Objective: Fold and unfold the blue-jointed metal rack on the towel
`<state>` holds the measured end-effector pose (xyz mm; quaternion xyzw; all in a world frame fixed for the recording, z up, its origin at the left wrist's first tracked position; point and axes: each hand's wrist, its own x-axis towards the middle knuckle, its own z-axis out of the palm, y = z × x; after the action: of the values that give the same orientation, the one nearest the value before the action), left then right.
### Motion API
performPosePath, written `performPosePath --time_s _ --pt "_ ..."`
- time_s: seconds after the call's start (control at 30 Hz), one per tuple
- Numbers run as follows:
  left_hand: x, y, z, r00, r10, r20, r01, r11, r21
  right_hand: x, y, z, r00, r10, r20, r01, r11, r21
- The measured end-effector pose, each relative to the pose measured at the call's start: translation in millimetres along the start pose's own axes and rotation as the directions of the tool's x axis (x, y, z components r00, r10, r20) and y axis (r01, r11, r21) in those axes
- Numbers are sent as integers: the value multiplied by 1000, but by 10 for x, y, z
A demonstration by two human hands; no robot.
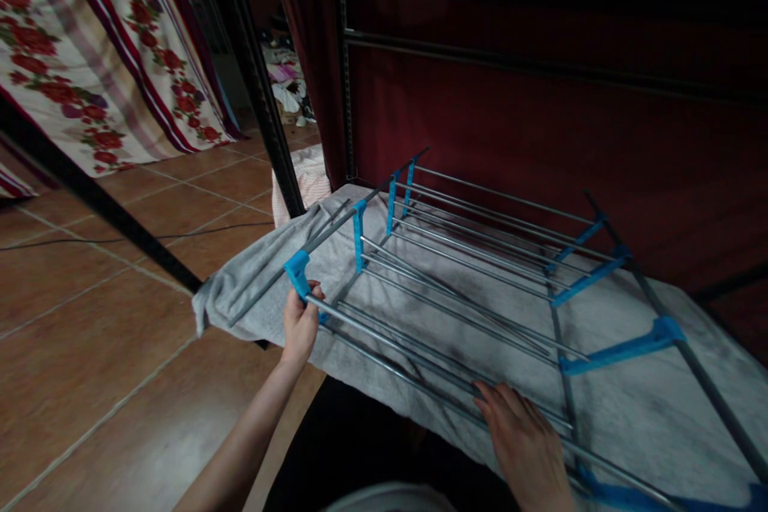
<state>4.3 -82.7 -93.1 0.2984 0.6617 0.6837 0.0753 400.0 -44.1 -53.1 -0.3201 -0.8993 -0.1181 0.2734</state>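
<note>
With our left hand (303, 325) we grip the front rod (390, 343) by the blue bracket (296, 272) of the drying rack (456, 295) on the gray blanket (630, 416); farther along its left-to-right length our right hand (526, 442) curls over it, hold unclear.

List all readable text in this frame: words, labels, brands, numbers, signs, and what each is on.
None readable.
Blue connectors: no lettering visible.
Metal tubes: no markings visible.
Grey cloth: no label visible.
Floral hanging cloth: printed flowers and stripes, no letters.
Background pile: too small and dim to tell whether anything is printed there.
</note>
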Motion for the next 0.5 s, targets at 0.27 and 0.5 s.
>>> performPosePath --time_s 0.27,0.5 --pt "-12 53 30 1000 -7 -21 6 999 -44 -19 2 6 1000 5 22 -5 1000 -7" --pt "-45 77 27 999 -7 -31 7 1000 -7 -18 12 29 999 0 47 0 1000 13"
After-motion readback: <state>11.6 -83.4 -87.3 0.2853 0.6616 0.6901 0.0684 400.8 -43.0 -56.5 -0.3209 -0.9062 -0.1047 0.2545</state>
